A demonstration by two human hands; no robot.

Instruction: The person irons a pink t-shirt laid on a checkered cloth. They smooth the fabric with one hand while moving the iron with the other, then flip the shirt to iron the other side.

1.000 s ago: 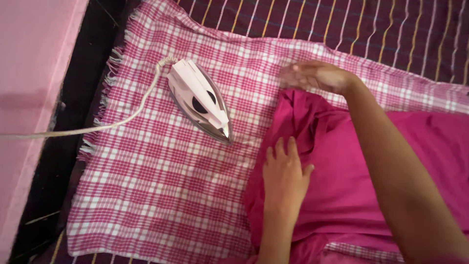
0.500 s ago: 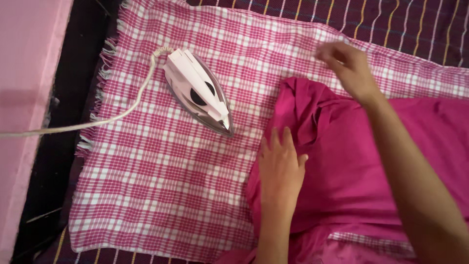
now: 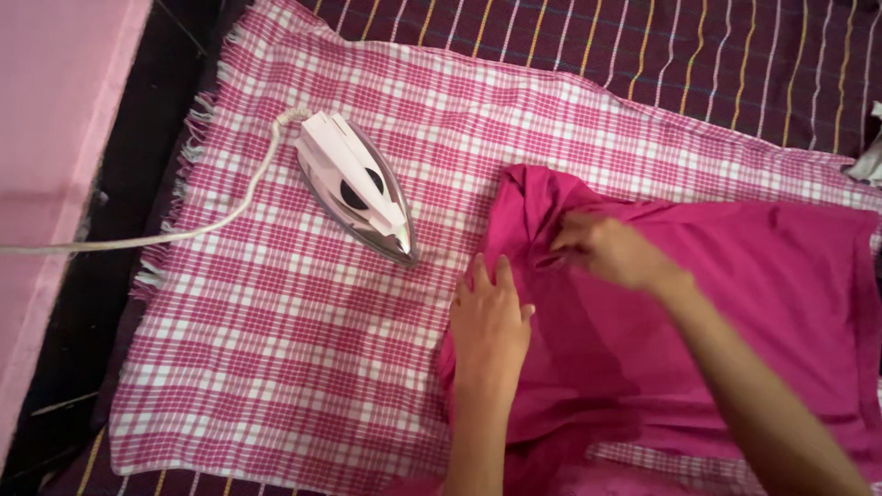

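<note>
Pressing left hand (image 3: 489,317) flat, right hand (image 3: 608,250) pinching magenta cloth (image 3: 735,294)

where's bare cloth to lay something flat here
The widest bare patch of checked cloth lies below the iron, left of the left hand. A thinner strip runs above the pink garment. Crowded where the right hand gathers its folds.
</note>
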